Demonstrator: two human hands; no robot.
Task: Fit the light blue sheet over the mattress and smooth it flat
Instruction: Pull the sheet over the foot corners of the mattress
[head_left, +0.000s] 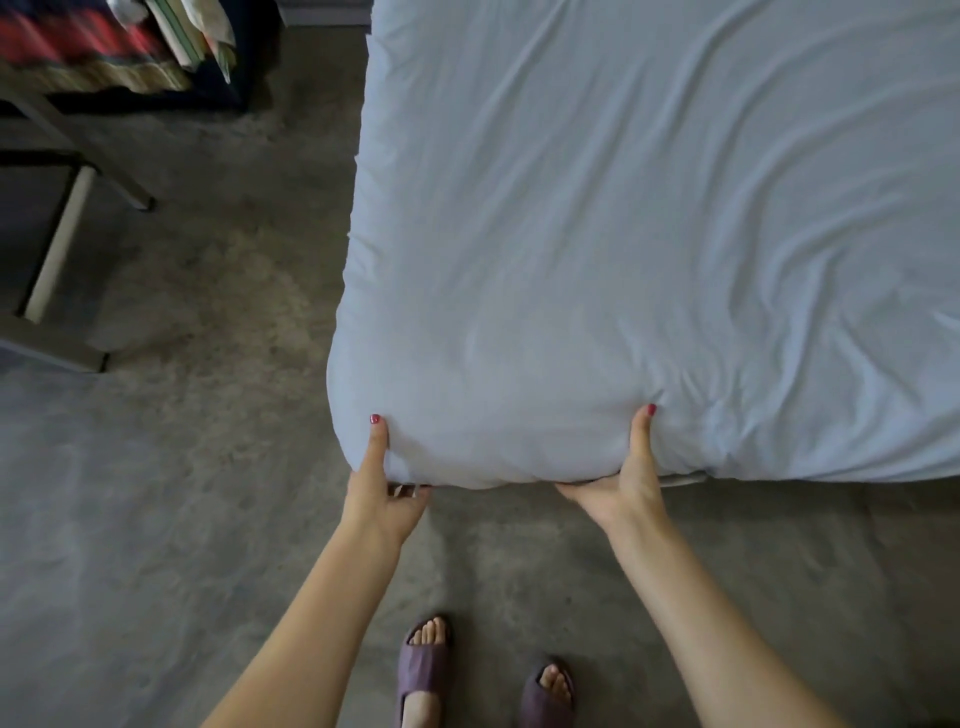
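Observation:
The light blue sheet (623, 234) covers the mattress, wrinkled across the top, with long creases toward the right. My left hand (382, 491) grips the sheet at the near left corner, thumb on top and fingers curled under the edge. Further right along the near edge, my right hand (626, 480) holds the sheet the same way, thumb up on the side and fingers tucked beneath. A sliver of the mattress underside (685, 478) shows just right of that hand.
Grey concrete floor (182, 441) lies left of and in front of the bed. A metal-framed table (67, 208) with folded colourful cloth (88, 47) stands at the upper left. My feet in purple slippers (423, 670) stand near the bed's edge.

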